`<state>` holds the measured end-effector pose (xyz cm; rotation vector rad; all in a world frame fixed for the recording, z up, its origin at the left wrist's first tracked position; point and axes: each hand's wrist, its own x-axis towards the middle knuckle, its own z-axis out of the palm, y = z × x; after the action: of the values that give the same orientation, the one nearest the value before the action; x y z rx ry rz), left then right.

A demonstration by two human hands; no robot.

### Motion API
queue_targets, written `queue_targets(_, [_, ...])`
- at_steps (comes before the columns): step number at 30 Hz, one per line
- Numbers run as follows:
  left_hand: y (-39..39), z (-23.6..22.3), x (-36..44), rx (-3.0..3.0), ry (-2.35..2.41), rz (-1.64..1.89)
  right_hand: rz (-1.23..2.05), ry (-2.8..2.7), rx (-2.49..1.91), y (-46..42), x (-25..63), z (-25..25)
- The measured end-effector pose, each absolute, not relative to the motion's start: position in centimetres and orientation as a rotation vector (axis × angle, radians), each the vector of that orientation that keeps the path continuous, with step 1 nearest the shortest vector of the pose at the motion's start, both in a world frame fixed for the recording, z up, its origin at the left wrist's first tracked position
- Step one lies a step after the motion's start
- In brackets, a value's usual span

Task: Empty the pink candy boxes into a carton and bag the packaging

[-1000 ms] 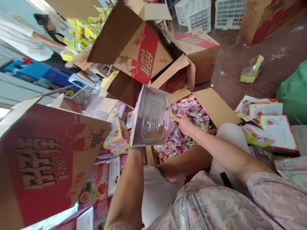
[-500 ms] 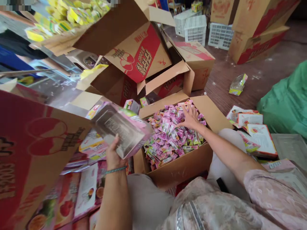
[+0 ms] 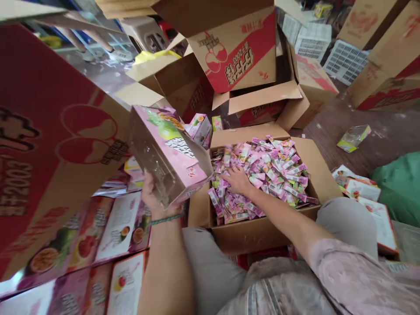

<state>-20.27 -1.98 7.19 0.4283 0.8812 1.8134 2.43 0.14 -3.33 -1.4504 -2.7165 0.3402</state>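
My left hand grips a pink gift box with a clear plastic side, held tilted beside an open brown carton. The carton is filled with several small pink and green candy sachets. My right hand lies palm down on the sachets at the carton's near left part, its fingers curled into the pile. Whether it holds any sachets I cannot make out.
A large red and brown carton fills the left. Flat printed boxes lie below it. More open cartons stand behind. White crates, a green bag and flat boxes are at the right.
My left hand has turned the pink box so its printed face shows and moved it nearer the carton. My right hand slid from the carton's far side to its near left.
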Motion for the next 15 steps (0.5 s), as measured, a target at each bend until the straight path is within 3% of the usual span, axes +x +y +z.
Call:
queue_targets(6, [-1.9,7.8,-20.1,0.458,1.080,1.774,0.396,-2.724,-1.432,1.5,-1.8,-4.1])
queue_targets(10, [-2.0,8.2,-19.7,0.629,1.166,1.712,0.539,-2.845,-1.306,0.6,-2.6,-1.2])
queue_targets(15, [-2.1,8.2,-19.4,0.587,1.050,1.827,0.377,-2.745,-1.467,1.0,2.5,2.5])
